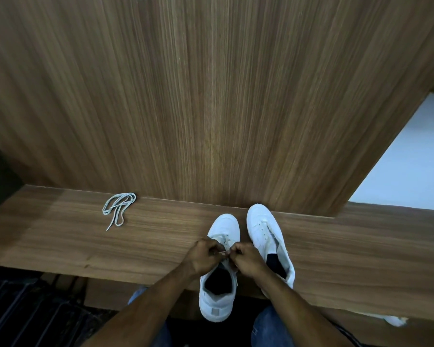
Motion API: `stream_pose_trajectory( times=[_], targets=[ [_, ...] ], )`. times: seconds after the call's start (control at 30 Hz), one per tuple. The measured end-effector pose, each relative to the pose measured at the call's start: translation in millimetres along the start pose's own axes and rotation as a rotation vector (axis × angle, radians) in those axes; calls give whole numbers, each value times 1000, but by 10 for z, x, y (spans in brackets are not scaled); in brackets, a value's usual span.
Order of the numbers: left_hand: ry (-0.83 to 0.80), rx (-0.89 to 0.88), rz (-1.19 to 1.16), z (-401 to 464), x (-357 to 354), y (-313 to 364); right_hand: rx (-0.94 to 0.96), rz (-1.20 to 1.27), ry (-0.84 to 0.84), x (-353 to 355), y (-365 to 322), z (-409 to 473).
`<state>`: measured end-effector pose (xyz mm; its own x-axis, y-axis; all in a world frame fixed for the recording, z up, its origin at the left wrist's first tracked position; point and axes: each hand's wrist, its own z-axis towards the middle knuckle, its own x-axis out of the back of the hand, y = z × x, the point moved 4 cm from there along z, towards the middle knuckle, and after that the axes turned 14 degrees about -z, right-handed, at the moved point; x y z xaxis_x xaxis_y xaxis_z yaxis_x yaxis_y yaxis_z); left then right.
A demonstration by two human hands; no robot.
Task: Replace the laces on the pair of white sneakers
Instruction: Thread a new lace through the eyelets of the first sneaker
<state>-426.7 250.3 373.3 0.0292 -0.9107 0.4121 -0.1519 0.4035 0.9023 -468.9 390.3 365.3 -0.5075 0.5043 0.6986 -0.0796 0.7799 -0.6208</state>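
At 6 o'clock, my left hand (203, 256) and right hand (246, 259) pinch the lace (223, 252) over the left sneaker (221, 266); seemingly near the top eyelets. Risk: the overhanging heel tips it off the shelf (60, 236).

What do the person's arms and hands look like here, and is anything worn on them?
Both forearms are bare, with no sleeves in view. The left hand and right hand wear no gloves; no rings, watch or bands show. Blue jeans cover the legs below.

Left hand (204, 255) and right hand (244, 259) close together over left sneaker (219, 269), fingers curled, each pinching lace (222, 252); both forearms bare, angled inward.
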Motion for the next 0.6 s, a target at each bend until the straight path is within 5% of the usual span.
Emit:
stream_pose_trajectory(
  times=[0.3,0.6],
  targets=[
    [-45,-384,556,-60,80,79,-49,98,-46,29,-55,15],
    [45,-76,152,-17,144,83,199,-152,89,-50,-33,-48]
  ],
)
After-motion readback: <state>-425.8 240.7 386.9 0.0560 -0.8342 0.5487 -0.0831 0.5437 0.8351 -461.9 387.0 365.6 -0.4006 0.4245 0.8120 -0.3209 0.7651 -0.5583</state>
